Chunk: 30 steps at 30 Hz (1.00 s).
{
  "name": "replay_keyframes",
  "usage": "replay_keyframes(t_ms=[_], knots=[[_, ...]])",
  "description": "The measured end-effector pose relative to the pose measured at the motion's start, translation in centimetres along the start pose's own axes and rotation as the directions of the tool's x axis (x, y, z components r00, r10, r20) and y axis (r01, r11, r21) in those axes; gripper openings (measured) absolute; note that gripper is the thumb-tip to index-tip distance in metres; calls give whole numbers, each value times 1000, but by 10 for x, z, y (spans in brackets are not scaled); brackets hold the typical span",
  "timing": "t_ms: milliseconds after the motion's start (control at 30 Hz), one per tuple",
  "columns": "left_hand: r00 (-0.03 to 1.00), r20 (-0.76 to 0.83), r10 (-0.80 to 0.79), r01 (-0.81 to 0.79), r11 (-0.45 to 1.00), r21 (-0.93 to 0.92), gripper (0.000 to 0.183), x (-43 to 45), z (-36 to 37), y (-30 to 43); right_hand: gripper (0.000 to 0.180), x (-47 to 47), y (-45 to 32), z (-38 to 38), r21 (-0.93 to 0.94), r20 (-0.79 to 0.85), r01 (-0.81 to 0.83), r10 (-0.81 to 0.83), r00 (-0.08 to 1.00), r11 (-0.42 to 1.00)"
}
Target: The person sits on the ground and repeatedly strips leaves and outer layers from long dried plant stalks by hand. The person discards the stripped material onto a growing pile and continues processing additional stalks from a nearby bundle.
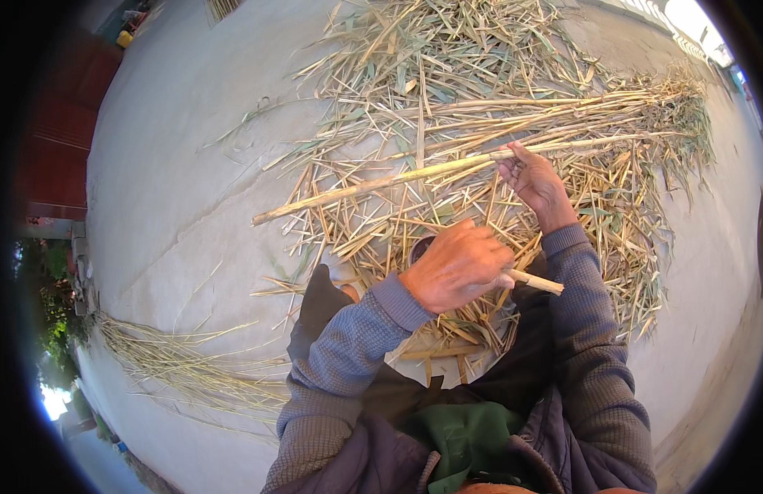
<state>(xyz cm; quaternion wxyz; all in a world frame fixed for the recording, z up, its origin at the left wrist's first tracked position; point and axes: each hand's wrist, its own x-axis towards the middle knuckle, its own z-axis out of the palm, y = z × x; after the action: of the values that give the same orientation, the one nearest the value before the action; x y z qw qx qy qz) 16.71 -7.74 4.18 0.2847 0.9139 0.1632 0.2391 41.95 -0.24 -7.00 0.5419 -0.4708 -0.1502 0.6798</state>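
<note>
My right hand (532, 179) pinches a long, thick yellow reed-like stalk (356, 188) between thumb and fingers. The stalk's cut end points to the left, and its thin part runs right towards leafy tops. Nearer my body, my left hand (458, 265) is closed, back up, around a short pale wooden stick or handle (539, 282). One end of it sticks out on the right; whatever lies under that fist is hidden. Below both hands, cut stalk pieces (387, 234) lie scattered on the ground.
A row of long stalks (560, 114) lies beyond my right hand, with a heap of leaves and straw (443, 49) behind it. Thin stems (190, 364) are spread on the concrete floor (171, 167) at left. A low wooden frame part (440, 353) shows between my legs.
</note>
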Motion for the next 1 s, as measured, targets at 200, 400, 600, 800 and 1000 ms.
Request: replay_keyframes(t_ms=[200,400,600,800,1000], knots=[[909,-404,-101,345,727,593,44,-8,-41,-33,25,-4,-12,-5,-33,-114,42,-46,992,999],[901,-294,-320,433,609,665,38,-21,-25,-69,31,-29,-1,39,-130,-145,14,-33,989,991],[878,-340,-338,471,739,482,48,-23,-25,-79,28,-38,3,43,-99,-60,-9,3,998,995],[795,-235,-559,603,771,206,48,-36,-44,-85,18,-37,5,34,43,103,105,-109,989,994],[675,-184,-714,729,685,16,38,-69,-93,-85,22,-30,-61,-50,32,-235,393,-375,897,919]])
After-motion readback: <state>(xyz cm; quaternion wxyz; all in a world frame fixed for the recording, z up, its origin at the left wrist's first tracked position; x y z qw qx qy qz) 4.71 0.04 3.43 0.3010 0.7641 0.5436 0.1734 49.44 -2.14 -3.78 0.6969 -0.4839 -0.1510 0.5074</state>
